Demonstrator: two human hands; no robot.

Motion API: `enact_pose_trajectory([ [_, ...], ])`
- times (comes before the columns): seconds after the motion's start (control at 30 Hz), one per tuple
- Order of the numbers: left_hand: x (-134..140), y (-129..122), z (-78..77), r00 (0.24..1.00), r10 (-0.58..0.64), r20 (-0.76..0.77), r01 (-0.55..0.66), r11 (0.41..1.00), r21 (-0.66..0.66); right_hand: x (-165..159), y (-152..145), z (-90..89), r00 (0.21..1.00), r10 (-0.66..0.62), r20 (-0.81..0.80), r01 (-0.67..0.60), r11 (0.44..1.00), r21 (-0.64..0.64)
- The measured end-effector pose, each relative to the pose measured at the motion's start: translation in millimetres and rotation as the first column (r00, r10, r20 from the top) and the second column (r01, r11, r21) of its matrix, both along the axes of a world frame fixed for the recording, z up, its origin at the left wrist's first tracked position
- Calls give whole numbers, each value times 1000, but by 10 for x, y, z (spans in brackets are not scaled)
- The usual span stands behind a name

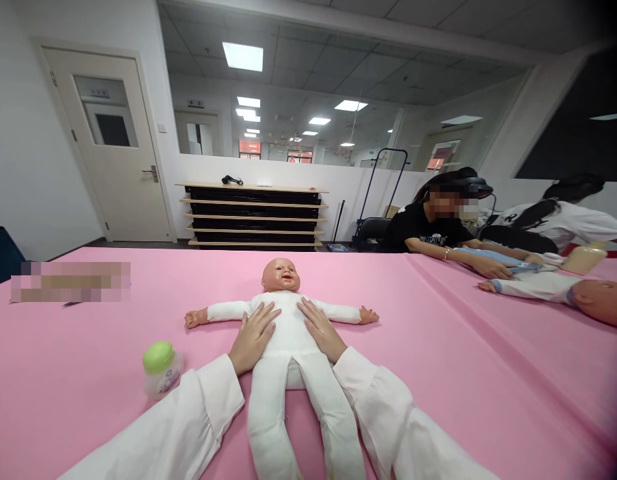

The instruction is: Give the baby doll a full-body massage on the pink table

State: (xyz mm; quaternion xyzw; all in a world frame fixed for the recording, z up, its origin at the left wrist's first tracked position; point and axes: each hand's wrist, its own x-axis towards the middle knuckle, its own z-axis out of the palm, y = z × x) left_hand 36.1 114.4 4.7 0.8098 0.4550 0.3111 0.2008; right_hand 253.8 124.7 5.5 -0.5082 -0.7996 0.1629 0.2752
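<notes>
While the white cloth-bodied, plastic-headed baby doll (289, 330) lies face-up on the pink cloth-covered table (448, 400), long axis running away from me, I have the bare left hand (254, 337) and bare right hand (324, 332) resting on either side of its torso, both equally near. Fingers extended, slightly spread, gripping nothing; green-lidded translucent jar (161, 371) sits beside the white left sleeve (203, 407).

The sleeves (185, 421) are white — long, loose, creased.
</notes>
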Motion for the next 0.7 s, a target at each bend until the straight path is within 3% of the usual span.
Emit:
enact_pose_trajectory([
  [0.23, -70, 97, -83, 964, 257, -63, -256, 967, 20, 97, 22, -76, 948, -297, 113, 298, 954, 6],
  [0.33, -112, 158, -125, 926, 371, -73, -369, 928, 44, 135, 28, -100, 873, -468, 135, 459, 883, 95],
  [0.43, -119, 178, -130, 885, 465, 21, -465, 881, 88, 175, 45, -108, 806, -591, 6, 577, 790, 206],
  [0.47, -113, 172, -121, 883, 461, 85, -469, 876, 113, 176, 47, -98, 821, -566, -70, 565, 789, 241],
  [0.53, -94, 139, -91, 912, 349, 213, -389, 902, 186, 143, 39, -56, 904, -384, -188, 426, 850, 311],
  [0.6, -72, 82, -47, 966, 117, 228, -178, 946, 270, 71, 13, 1, 976, -119, -182, 177, 920, 349],
  [0.7, -41, -12, 33, 978, -203, 52, 184, 949, 256, -49, -32, 70, 986, 165, -34, -153, 959, 240],
])
